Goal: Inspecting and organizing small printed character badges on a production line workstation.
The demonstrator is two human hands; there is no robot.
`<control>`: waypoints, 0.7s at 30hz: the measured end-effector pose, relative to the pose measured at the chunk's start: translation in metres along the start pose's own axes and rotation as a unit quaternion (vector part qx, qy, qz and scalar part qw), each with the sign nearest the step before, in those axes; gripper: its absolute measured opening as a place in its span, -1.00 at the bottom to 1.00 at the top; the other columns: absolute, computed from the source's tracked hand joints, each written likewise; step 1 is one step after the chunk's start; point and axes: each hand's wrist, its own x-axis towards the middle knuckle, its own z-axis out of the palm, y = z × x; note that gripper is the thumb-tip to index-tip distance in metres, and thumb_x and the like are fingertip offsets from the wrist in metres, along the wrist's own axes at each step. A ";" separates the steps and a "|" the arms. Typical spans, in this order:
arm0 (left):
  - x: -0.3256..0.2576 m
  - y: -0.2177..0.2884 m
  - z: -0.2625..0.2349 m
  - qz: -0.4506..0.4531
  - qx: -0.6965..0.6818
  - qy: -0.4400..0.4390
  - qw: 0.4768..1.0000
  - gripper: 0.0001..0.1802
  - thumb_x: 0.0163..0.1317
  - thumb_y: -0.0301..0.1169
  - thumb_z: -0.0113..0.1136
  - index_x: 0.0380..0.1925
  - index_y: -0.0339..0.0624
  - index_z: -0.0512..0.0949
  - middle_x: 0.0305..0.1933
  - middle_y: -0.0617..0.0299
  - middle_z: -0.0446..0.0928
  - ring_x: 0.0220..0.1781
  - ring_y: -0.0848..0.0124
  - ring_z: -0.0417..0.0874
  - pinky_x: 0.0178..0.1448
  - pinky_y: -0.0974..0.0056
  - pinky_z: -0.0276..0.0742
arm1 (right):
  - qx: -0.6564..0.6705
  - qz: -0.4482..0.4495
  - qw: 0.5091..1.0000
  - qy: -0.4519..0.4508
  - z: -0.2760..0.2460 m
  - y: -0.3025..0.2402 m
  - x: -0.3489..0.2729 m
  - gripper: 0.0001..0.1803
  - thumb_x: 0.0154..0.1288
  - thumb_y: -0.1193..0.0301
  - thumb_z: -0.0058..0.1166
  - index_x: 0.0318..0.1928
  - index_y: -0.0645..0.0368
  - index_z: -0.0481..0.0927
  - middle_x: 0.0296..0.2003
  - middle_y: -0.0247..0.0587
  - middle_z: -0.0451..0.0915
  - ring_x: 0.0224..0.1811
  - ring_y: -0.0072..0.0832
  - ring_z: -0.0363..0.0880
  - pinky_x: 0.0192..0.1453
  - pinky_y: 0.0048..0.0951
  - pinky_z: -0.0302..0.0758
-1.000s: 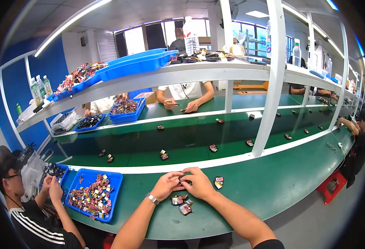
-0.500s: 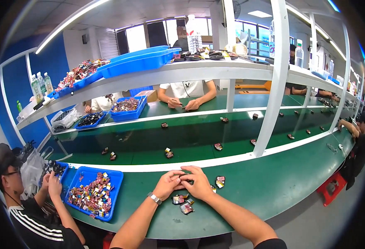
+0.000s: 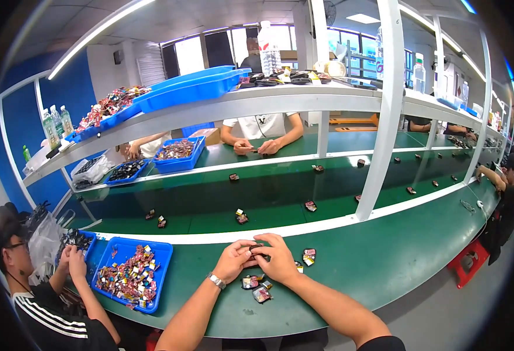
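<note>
A blue tray of mixed parts sits left on the bench. Your left hand and right hand meet, both pinching one small dark part lying crosswise between them; loose pieces lie just below.

Packages only:
- small colourful packets on the near green bench, just under the hands
- one more packet just right of them
- blue tray near left, full of mixed-colour packets
- blue tray far left, same kind of fill
- clear plastic bottles on the far-left shelf, green labels

No screens or signs visible.
</note>
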 end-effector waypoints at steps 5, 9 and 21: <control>0.000 0.000 0.004 0.004 0.027 0.033 0.999 -0.70 0.37 -0.50 0.05 0.08 -0.28 0.37 0.06 0.02 0.54 0.11 0.28 0.60 0.20 0.16 0.59 | 0.029 -0.003 1.000 -0.005 0.001 -0.001 0.003 -0.82 0.07 0.51 0.23 -0.26 0.18 0.69 0.05 -0.15 0.56 0.20 -0.12 0.40 0.28 -0.19 0.37; -0.001 0.004 0.010 0.006 0.003 0.029 1.000 -0.70 0.38 -0.50 0.05 0.09 -0.28 0.37 0.06 0.03 0.54 0.10 0.29 0.60 0.21 0.16 0.59 | 0.004 -0.002 1.000 -0.008 -0.001 -0.002 0.005 -0.82 0.07 0.54 0.22 -0.25 0.17 0.68 0.02 -0.14 0.57 0.15 -0.13 0.45 0.19 -0.22 0.44; -0.001 0.006 0.011 -0.018 0.025 0.050 0.998 -0.70 0.41 -0.59 -0.14 0.13 -0.30 0.34 0.11 0.01 0.52 0.13 0.28 0.59 0.23 0.18 0.58 | -0.067 -0.097 0.993 0.026 -0.002 -0.002 0.008 -0.83 -0.02 0.57 0.26 -0.34 0.16 0.62 -0.25 -0.27 0.54 -0.17 -0.29 0.52 -0.15 -0.35 0.54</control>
